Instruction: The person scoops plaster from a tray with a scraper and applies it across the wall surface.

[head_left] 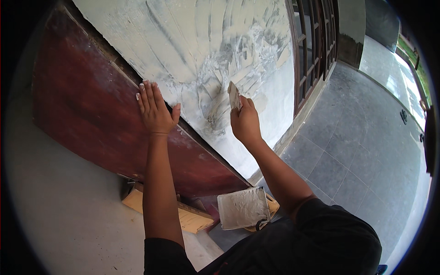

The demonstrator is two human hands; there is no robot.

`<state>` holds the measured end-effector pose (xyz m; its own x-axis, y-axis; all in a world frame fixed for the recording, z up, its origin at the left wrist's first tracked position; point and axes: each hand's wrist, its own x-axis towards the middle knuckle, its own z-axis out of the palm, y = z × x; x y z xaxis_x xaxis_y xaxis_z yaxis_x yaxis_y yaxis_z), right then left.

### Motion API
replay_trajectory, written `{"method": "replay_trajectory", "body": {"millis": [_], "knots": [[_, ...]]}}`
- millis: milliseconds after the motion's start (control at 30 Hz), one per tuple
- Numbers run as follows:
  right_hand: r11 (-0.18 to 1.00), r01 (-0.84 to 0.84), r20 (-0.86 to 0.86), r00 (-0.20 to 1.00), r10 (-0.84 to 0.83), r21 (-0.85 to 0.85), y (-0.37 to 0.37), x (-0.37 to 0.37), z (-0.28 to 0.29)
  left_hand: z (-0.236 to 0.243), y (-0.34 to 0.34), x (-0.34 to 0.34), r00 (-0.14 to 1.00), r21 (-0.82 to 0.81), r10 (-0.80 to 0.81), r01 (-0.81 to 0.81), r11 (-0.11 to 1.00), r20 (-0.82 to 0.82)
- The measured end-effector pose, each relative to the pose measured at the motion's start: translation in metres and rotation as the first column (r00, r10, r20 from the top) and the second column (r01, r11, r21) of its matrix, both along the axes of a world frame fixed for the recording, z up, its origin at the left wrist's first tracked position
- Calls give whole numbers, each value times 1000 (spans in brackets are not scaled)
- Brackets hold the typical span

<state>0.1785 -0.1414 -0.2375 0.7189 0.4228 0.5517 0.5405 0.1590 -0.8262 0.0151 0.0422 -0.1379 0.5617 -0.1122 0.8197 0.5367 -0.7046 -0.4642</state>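
My left hand (158, 112) lies flat with its fingers stretched out, on the edge of a dark red panel (91, 96). White smears show on its fingertips. In my right hand (246, 123) is a putty knife (234, 95), gripped with its blade pointing up and close to the wall (275, 107). Whether the blade touches the wall I cannot tell. White putty (229, 64) covers the wall in rough streaks and ridges, thickest around the knife. Below my hands, near my body, a rectangular tray (243, 208) holds a layer of pale putty.
A narrow dark gap runs between the red panel and the wall. To the right stands a brown window frame (302, 55) with panes, beside a grey tiled floor (339, 151). A yellowish wooden piece (195, 220) lies under the panel. Dark sandals (403, 116) rest at the far right.
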Motion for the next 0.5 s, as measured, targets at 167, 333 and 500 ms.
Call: {"method": "replay_trajectory", "body": {"millis": [167,333,500], "knots": [[953,178,177,975,-137,-244,33,0,14,1,-2,15,999,-4,-48,48,999,12],[911,209,425,904,-41,-356,63,-87,-4,-2,3,9,998,16,-59,59,998,22],[956,22,263,963,58,-291,7,-79,-18,-3,2,1,999,13,-47,47,999,11]]}}
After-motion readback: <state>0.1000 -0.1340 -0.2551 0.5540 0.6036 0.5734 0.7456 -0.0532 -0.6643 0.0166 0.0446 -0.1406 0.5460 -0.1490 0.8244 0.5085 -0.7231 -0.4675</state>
